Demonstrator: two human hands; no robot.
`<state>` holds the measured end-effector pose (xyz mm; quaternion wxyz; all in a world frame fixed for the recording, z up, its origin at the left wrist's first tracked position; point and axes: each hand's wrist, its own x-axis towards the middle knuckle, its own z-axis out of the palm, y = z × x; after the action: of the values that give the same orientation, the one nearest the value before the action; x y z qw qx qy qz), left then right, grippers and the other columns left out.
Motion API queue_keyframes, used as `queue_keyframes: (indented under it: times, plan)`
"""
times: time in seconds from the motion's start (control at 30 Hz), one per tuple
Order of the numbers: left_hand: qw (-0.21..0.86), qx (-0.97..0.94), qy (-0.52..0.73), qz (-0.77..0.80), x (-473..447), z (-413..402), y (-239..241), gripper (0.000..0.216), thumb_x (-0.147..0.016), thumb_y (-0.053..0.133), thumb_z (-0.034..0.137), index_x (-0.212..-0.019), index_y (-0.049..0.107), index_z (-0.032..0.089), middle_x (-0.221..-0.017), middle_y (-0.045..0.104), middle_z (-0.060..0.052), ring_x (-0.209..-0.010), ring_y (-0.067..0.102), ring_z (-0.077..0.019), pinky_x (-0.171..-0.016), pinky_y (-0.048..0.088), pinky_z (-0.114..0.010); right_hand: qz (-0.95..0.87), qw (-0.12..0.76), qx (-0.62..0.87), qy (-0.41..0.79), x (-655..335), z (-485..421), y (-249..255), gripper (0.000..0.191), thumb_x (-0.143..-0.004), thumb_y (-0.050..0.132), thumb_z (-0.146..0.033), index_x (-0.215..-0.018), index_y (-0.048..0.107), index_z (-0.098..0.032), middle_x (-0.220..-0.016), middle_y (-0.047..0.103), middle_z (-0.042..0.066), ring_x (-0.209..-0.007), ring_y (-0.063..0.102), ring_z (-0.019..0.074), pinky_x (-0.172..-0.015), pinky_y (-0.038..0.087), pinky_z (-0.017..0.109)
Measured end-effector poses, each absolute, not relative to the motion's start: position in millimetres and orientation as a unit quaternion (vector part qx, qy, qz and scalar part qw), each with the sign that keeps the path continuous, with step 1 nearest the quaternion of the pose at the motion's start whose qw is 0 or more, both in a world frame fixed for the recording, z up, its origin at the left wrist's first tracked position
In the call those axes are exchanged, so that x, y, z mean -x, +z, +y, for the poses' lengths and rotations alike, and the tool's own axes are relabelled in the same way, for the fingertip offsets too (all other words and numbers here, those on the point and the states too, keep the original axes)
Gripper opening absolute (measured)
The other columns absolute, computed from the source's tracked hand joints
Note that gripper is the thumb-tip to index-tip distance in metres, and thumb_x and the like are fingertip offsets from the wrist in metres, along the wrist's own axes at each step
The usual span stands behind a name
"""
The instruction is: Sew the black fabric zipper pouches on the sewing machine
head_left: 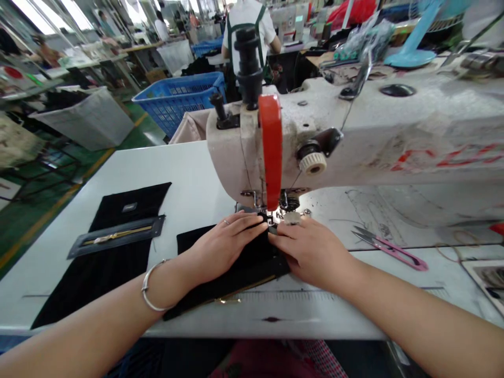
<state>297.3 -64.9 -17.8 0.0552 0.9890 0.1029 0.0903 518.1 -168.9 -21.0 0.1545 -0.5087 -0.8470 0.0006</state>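
Left hand: fingers lay extended, close together, on black cloth.
Right hand: fingers curled over it (whether clamped, I couldn't tell).
Sewing machine: cloth reached beneath its head; I judged feeding in hand, steady guiding called for next.

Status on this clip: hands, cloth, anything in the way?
Left hand on black cloth, right hand at its right edge. Cloth reaches under sewing machine, gold zipper on near side. Pink scissors lie right, apart from cloth; no blockage seen.

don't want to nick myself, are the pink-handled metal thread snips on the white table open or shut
Slightly open: the pink-handled metal thread snips show their two blades parted at the tips.
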Motion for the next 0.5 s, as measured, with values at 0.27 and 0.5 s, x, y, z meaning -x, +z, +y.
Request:
queue_keyframes:
  times: [0.27, 0.5]
  plan:
    - [0.035, -0.994, 0.077, 0.064, -298.0, -44.2, -19.1, 0.051, -0.092, 0.039, 0.006, -0.141, 0.045, 0.017, -0.141, 0.052, -0.01, -0.132, 0.046, -0.0237, -0.118, 0.035, -0.048, -0.852, 0.19, 0.487, -0.004, -516.8, -171.7, -22.7, 0.022, -0.078, 0.057, -0.013, -0.096, 0.07, -0.017, -0.084, 0.063, 0.004, -0.077, 0.054, 0.0209, -0.067, 0.034, 0.035]
    - [0.102, -0.991, 0.032, 0.078, -303.3, -62.8, 11.6, 0.047, -0.09, 0.042, 0.006, -0.135, 0.053, 0.016, -0.137, 0.055, -0.011, -0.128, 0.051, -0.0244, -0.115, 0.039, -0.047, -0.861, 0.185, 0.473, 0.02, -521.5, -168.8, -21.4, 0.025, -0.079, 0.056, -0.014, -0.102, 0.067, -0.018, -0.088, 0.064, 0.003, -0.078, 0.054, 0.0205, -0.068, 0.034, 0.035]
